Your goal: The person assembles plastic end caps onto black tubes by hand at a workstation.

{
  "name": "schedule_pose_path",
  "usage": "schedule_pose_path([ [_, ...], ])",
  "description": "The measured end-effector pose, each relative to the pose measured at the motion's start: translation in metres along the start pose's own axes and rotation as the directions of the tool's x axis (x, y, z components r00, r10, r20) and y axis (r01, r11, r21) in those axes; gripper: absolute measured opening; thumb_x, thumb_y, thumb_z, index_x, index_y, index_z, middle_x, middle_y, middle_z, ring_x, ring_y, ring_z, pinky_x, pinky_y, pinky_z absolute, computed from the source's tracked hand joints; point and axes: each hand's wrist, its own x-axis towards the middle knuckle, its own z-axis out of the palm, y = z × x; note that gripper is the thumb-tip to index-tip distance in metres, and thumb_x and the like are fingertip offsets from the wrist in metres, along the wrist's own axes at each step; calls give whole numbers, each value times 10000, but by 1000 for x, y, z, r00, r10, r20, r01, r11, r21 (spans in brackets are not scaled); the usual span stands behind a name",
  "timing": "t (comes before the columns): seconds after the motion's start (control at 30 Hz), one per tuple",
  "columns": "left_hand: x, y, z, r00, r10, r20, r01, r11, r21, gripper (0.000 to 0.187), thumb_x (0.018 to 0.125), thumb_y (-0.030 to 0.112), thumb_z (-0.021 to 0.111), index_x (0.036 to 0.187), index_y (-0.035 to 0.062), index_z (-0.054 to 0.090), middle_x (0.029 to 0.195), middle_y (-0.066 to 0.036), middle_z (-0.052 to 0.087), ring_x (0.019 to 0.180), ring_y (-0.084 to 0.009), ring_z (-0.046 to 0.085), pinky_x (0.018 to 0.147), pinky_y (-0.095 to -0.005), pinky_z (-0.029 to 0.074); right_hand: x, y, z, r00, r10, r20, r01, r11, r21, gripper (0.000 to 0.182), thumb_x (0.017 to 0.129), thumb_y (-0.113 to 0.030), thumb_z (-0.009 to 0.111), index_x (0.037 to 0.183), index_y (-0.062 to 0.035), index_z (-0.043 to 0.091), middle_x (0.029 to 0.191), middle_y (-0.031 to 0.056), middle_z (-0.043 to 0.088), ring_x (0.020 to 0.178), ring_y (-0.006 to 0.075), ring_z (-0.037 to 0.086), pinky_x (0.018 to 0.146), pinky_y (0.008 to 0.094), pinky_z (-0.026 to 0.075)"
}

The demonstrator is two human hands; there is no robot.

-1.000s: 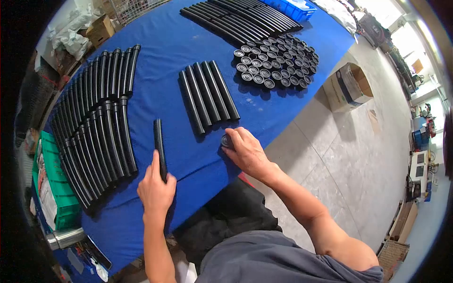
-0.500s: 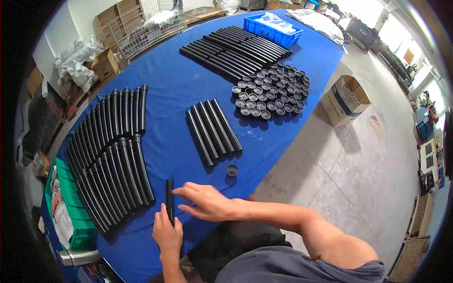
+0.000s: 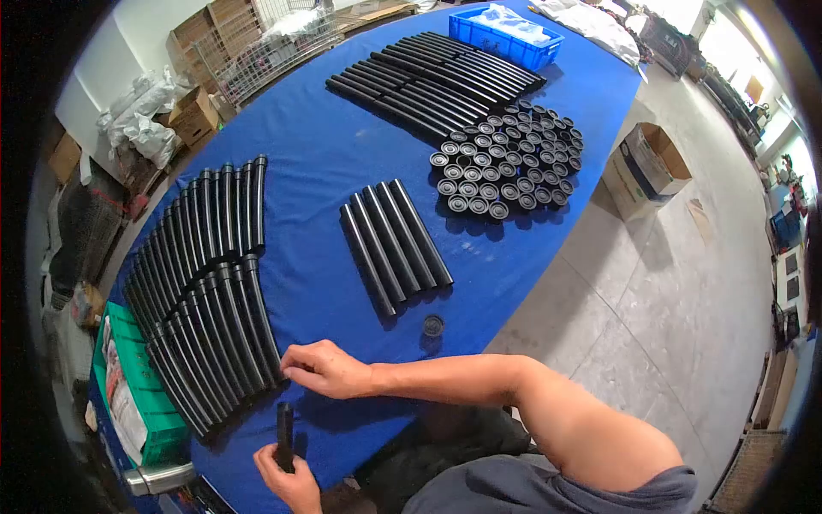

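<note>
Blue tablecloth (image 3: 300, 240) looks pretty busy. Left hand (image 3: 291, 484)'s clamped on a black tube (image 3: 285, 433); right hand (image 3: 332, 370)'s beside the tube rows (image 3: 210, 313), can't tell its grip.

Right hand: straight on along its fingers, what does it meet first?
Likely the near end of the closest black tube in the rows at picture left; the right hand's fingertips look almost there. Height is unclear from one view.

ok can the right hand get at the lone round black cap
Probably yes: only blue cloth shows between the right hand and the lone round black cap, and nothing covers it.
</note>
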Motion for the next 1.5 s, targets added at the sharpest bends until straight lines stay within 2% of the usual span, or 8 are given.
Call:
schedule_pose_path([
  [0.13, 21, 18, -1, 994, -106, -17, 103, 988, -116, 339, 699, -51, 573, 1035, -21, 536, 964, -129, 501, 883, -271, 533, 814, -376, 465, 1, 5, 1, 936, 77, 343, -104, 993, 63, 286, 893, -85, 628, 1166, -1, 642, 768, 135, 660, 708, 229, 648, 676, 370, 509],
  [0.3, 38, 31, 9, 998, -19, 60, 32, 974, -225, 302, 705, -23, 590, 1006, -2, 589, 981, -183, 589, 927, -347, 606, 853, -414, 504, -1, -3, -8, 747, 87, 659, -254, 954, 162, 615, 832, -128, 716, 1415, -58, 534, 914, 86, 688, 786, 152, 628, 733, 336, 525],
  [0.43, 38, 36, 8, 982, -94, 161, 128, 967, -219, 317, 730, -26, 625, 1047, -17, 620, 1030, -170, 631, 945, -323, 645, 858, -387, 526, 1, 0, -7, 784, 10, 620, -212, 944, 253, 524, 859, -108, 745, 1363, -61, 609, 1184, 161, 718, 1034, 254, 711, 877, 366, 543],
  [0.67, 40, 38, 14, 994, -19, 109, 31, 993, -118, 401, 699, -32, 746, 1064, -2, 584, 1061, -156, 637, 954, -308, 650, 845, -374, 532, 0, 0, -14, 809, 64, 584, -246, 940, 238, 457, 857, -165, 780, 1274, -14, 672, 1183, 177, 722, 1079, 287, 707, 947, 377, 545],
  [1.07, 56, 35, -14, 804, 7, 595, 241, 910, -338, 408, 861, 156, 756, 1203, -37, 643, 1145, -145, 654, 1046, -272, 662, 922, -363, 525, 0, 2, -16, 711, -4, 703, -269, 923, 277, 532, 821, -189, 800, 1316, -61, 654, 1166, 156, 733, 1047, 270, 716, 933, 380, 549],
  [1.33, 49, 43, -6, 921, -15, 389, 55, 994, -91, 322, 750, 79, 795, 1017, -28, 650, 1016, -144, 673, 953, -328, 666, 870, -377, 532, -3, 5, -8, 743, -58, 667, -211, 925, 316, 600, 811, -292, 819, 1314, -28, 629, 1094, 163, 738, 989, 262, 720, 871, 377, 557],
  [1.43, 30, 28, -4, 973, -160, 167, 214, 893, -397, 338, 747, 31, 786, 1061, 11, 661, 971, -85, 685, 946, -208, 668, 873, -361, 523, 6, -4, -18, 693, 50, 719, -197, 973, 122, 807, 768, -409, 847, 1387, 4, 536, 1017, 170, 714, 915, 280, 703, 838, 388, 557],
  [1.5, 35, 48, -9, 950, -296, 103, 273, 617, -739, 342, 793, 44, 772, 1108, 22, 640, 1028, -87, 668, 975, -219, 658, 918, -366, 514, -4, 13, -4, 751, -12, 660, -166, 964, 207, 915, 737, -457, 856, 1419, 28, 484, 1011, 183, 681, 897, 297, 677, 818, 401, 551],
])
